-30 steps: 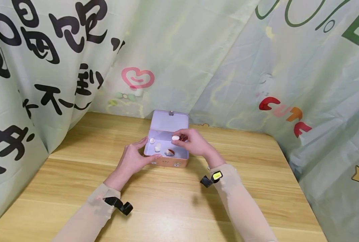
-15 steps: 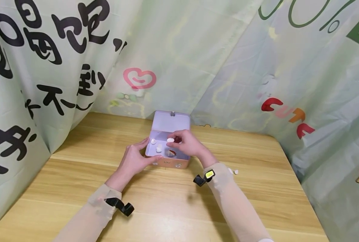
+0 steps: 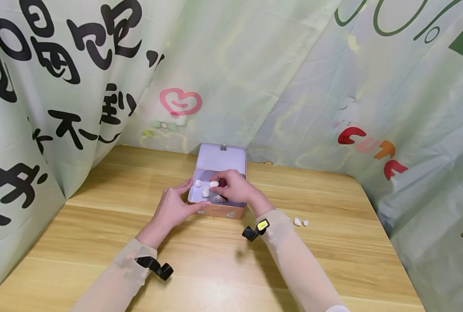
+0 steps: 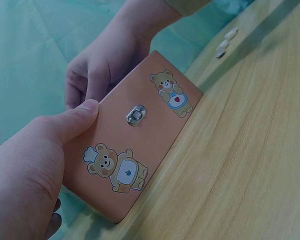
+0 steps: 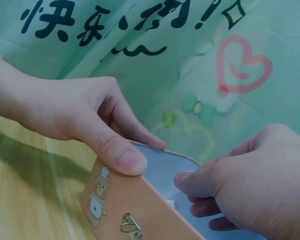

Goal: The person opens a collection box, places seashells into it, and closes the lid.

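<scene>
While hands (image 3: 173, 203) (image 3: 237, 187) grip and overhang it, the box (image 3: 218, 211) stands open.

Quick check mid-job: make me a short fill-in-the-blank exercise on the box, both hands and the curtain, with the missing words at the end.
1. The left hand grips the box, whose lid is not closed but ____.
2. The right hand pinches a small piece coloured ____.
3. Two cartoon ____ are printed on the box's front.
4. The curtain shows the pink outline of a ____.

Missing words: open; white; bears; heart.
</scene>
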`<action>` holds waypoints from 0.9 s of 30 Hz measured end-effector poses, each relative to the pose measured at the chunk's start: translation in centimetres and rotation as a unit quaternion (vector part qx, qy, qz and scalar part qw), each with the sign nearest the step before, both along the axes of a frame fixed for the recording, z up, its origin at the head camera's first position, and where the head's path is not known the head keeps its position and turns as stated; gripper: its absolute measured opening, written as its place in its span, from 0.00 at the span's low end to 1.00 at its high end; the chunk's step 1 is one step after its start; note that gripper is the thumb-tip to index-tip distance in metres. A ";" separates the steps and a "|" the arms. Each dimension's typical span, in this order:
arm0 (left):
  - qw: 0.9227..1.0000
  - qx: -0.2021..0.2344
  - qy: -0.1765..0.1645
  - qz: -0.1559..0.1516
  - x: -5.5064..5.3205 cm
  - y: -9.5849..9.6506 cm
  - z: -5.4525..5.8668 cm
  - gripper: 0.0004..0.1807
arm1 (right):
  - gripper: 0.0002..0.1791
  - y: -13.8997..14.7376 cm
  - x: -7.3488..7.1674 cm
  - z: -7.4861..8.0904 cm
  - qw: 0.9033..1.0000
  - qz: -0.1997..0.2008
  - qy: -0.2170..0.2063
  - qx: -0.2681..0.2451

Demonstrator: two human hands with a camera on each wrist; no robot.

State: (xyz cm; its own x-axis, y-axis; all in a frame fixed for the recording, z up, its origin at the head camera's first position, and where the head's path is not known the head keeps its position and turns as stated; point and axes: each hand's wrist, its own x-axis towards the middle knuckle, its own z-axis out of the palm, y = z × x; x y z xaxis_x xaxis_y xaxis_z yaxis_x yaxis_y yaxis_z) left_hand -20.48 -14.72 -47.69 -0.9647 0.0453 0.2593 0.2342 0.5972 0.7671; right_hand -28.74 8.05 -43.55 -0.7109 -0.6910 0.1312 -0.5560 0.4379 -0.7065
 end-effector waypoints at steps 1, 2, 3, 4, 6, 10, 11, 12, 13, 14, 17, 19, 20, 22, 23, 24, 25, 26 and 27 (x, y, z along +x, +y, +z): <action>1.000 0.000 0.000 0.000 0.0 0.0 0.0 0.51 | 0.08 -0.1 0.0 0.1 1.000 0.001 0.000 0.002; 1.000 0.000 0.000 -0.001 0.0 0.0 0.0 0.51 | 0.08 -0.1 0.1 0.1 1.000 0.001 0.000 0.003; 1.000 0.000 0.000 -0.001 0.0 0.0 0.0 0.51 | 0.08 -0.2 0.1 0.2 1.000 0.000 0.000 0.005; 1.000 0.000 0.000 -0.001 0.0 0.1 0.0 0.52 | 0.08 -0.2 0.2 0.2 1.000 0.000 0.000 0.006; 1.000 0.001 0.001 -0.001 0.0 0.1 0.0 0.51 | 0.08 -0.3 0.2 0.1 1.000 -0.001 0.000 0.011; 1.000 0.004 0.006 -0.003 0.0 0.2 0.0 0.51 | 0.08 -0.3 0.1 -0.2 1.000 -0.003 0.004 0.024; 1.000 0.004 0.007 -0.003 0.0 0.2 0.0 0.51 | 0.08 -0.3 0.1 -0.2 1.000 -0.002 0.004 0.026; 1.000 0.002 0.008 -0.004 0.0 0.2 0.0 0.51 | 0.09 -0.4 0.1 -0.3 1.000 -0.002 0.005 0.028; 1.000 0.001 0.008 -0.004 0.0 0.2 0.0 0.51 | 0.09 -0.4 0.1 -0.3 0.999 -0.001 0.007 0.031; 1.000 -0.001 0.008 -0.004 0.0 0.2 0.0 0.51 | 0.10 -0.4 0.1 -0.3 0.999 0.000 0.007 0.033; 1.000 -0.006 0.009 -0.005 0.0 0.2 0.0 0.51 | 0.13 -0.3 0.1 -0.1 0.999 0.006 0.012 0.044; 1.000 -0.007 0.011 -0.006 0.0 0.2 0.0 0.51 | 0.15 -0.2 0.1 0.1 0.999 0.009 0.016 0.049; 1.000 -0.007 0.013 -0.006 -0.1 0.2 0.0 0.51 | 0.16 -0.1 0.2 0.3 0.999 0.010 0.018 0.048; 1.000 -0.003 0.015 -0.006 -0.1 0.2 0.0 0.51 | 0.17 0.1 0.2 0.6 0.999 0.010 0.019 0.042; 1.000 -0.001 0.015 -0.006 -0.1 0.2 -0.1 0.51 | 0.17 0.2 0.2 0.7 0.999 0.009 0.019 0.039; 1.000 0.000 0.014 -0.005 -0.1 0.1 -0.1 0.51 | 0.16 0.3 0.3 0.8 0.999 0.008 0.018 0.033; 1.000 0.002 0.011 -0.005 -0.1 0.1 -0.1 0.51 | 0.16 0.5 0.3 1.0 0.999 0.007 0.017 0.027; 1.000 0.004 0.008 -0.003 0.0 0.0 -0.1 0.51 | 0.16 0.7 0.3 1.0 1.000 0.004 0.017 0.023; 1.000 0.004 0.004 -0.002 0.0 -0.1 -0.1 0.51 | 0.16 0.9 0.3 1.1 1.000 0.000 0.016 0.019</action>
State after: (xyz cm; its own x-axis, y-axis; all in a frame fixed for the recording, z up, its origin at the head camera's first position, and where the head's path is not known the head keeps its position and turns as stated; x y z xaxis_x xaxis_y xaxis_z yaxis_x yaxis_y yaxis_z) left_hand -20.51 -14.78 -47.82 -0.9626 0.0468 0.2668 0.2422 0.5894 0.7707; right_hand -28.41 8.94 -42.44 -0.7064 -0.6963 0.1275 -0.5782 0.4637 -0.6713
